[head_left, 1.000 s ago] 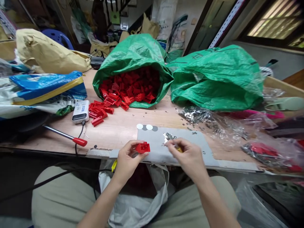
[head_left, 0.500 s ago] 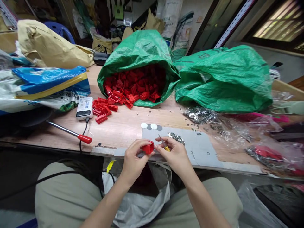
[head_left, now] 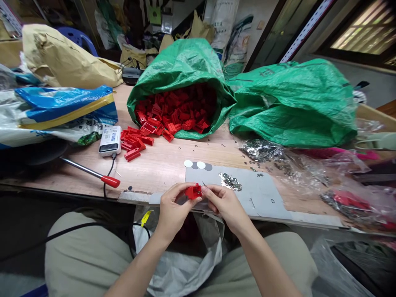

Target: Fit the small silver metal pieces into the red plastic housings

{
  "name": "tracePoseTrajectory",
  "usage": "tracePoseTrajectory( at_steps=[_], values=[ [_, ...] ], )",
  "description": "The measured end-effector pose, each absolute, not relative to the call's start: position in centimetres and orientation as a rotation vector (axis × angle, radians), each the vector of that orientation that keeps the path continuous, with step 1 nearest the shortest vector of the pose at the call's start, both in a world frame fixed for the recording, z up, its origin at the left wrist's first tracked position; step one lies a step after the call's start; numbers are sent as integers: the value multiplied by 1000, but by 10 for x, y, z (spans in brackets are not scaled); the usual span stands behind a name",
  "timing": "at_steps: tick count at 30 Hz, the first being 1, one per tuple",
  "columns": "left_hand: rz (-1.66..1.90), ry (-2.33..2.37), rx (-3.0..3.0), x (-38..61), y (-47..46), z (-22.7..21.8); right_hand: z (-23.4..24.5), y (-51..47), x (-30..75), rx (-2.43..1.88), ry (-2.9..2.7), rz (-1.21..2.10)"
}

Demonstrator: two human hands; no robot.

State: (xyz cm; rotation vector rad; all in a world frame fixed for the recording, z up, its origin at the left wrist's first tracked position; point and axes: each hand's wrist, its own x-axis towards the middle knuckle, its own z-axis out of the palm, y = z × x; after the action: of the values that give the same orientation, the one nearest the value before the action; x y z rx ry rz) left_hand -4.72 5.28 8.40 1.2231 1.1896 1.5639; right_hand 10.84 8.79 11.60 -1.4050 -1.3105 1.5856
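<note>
My left hand (head_left: pixel 172 210) pinches a small red plastic part (head_left: pixel 193 192) at the near edge of the table. My right hand (head_left: pixel 223 203) is closed around a thin tool whose metal tip (head_left: pixel 203 183) pokes up right beside the red part; its fingers touch the part. Both hands hover over the near edge of a grey sheet (head_left: pixel 262 194). A small heap of tiny metal pieces (head_left: pixel 230 181) lies on the sheet just beyond my right hand. A white plastic bag (head_left: pixel 182 264) hangs open between my knees below the hands.
A green sack (head_left: pixel 182 66) full of red parts (head_left: pixel 176 109) lies open at the back, with loose red parts (head_left: pixel 134 142) spilled beside a white power bank (head_left: pixel 110 140). A second green sack (head_left: pixel 293 101) lies to the right, clear bags (head_left: pixel 309 169) beyond. A red-handled tool (head_left: pixel 93 173) rests left.
My right hand left the heap of metal pieces and came left to the red part; the tool's yellow handle is now hidden in its fingers.
</note>
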Motion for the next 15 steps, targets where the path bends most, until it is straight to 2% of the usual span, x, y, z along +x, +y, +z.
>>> tracePoseTrajectory(
  at_steps=[6, 15],
  values=[
    [1541, 1177, 1222, -50, 51, 80, 127, 86, 114, -1351, -1366, 1768],
    [1607, 1107, 1318, -55, 52, 75, 121, 81, 117, -1256, -1279, 1839]
  ],
)
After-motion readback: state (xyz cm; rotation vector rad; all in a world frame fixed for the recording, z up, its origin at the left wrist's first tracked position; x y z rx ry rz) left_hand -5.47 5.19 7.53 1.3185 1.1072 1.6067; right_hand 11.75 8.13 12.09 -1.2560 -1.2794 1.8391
